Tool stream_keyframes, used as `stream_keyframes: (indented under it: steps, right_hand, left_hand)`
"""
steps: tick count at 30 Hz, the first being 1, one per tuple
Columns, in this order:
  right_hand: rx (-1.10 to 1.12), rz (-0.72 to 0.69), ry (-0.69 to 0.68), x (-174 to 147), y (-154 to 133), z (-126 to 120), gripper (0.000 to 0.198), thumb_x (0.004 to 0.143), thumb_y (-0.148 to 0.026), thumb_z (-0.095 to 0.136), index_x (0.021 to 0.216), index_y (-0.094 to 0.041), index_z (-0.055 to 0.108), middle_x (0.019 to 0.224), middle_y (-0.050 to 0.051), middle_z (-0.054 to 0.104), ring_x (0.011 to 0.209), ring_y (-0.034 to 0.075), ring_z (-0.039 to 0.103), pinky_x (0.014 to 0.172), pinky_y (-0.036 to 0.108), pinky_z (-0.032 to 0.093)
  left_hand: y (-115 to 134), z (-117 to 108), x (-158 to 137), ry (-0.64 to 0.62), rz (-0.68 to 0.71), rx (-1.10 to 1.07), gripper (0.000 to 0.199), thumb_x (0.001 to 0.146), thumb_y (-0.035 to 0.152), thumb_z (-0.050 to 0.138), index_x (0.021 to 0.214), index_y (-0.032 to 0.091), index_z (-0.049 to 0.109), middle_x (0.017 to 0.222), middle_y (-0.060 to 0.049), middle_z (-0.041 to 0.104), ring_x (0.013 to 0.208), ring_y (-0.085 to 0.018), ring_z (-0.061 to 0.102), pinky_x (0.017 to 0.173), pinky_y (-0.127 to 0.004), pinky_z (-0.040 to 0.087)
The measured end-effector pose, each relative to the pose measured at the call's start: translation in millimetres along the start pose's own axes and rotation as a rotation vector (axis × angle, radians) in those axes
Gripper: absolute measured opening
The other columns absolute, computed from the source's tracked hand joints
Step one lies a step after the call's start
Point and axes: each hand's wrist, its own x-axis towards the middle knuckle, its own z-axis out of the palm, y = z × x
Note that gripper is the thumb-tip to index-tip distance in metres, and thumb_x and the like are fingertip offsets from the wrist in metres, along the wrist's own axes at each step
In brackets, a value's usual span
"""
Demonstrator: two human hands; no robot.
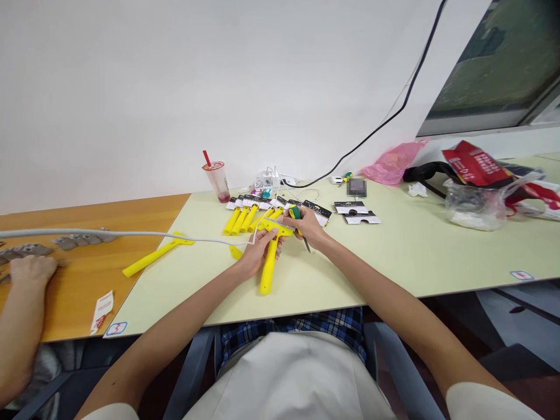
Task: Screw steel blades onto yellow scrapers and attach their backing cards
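Note:
My left hand (pixel 258 252) is closed around the neck of a yellow T-shaped scraper (pixel 268 271), whose handle points down toward the table's front edge. A grey strip (pixel 279 223) runs along its wide head. My right hand (pixel 311 226) is closed on a screwdriver (pixel 294 212) with a green and yellow handle; its dark shaft points down, away from the scraper. Fingertips of that hand touch the right end of the head. Beside my left hand lies a small yellow piece (pixel 235 252). Just beyond my hands is a row of carded yellow scrapers (pixel 240 220).
A yellow handle (pixel 153 258) lies across the seam to the wooden table (pixel 74 315). A co-worker's hand (pixel 32 271) is at far left. A cup (pixel 217 182), black cards (pixel 362 217) and bags (pixel 476 204) stand farther back. A white cable (pixel 131 233) crosses in front.

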Motion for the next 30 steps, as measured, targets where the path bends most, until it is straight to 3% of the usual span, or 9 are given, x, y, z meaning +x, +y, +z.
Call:
stream_keyframes:
  steps: [21, 30]
  right_hand:
    - [-0.002, 0.061, -0.049, 2.0, 1.0, -1.2, 0.05, 0.059, -0.047, 0.104, 0.082, -0.018, 0.07, 0.073, -0.004, 0.059, 0.051, 0.007, 0.045, 0.031, 0.019, 0.029]
    - [-0.089, -0.017, -0.048, 1.6, -6.4, -5.3, 0.054, 0.063, -0.056, 0.102, 0.083, -0.019, 0.069, 0.066, -0.004, 0.06, 0.045, 0.007, 0.042, 0.032, 0.022, 0.028]
  left_hand:
    - [2.7, 2.6, -2.7, -0.015, -0.013, -0.012, 0.047, 0.078, 0.051, 0.096, 0.092, 0.014, 0.071, 0.093, -0.011, 0.077, 0.067, -0.014, 0.066, 0.05, -0.025, 0.055]
    - [6.5, 3.3, -3.9, -0.046, -0.033, -0.028, 0.048, 0.079, 0.053, 0.093, 0.095, 0.015, 0.07, 0.092, -0.012, 0.078, 0.071, -0.018, 0.07, 0.05, -0.026, 0.056]
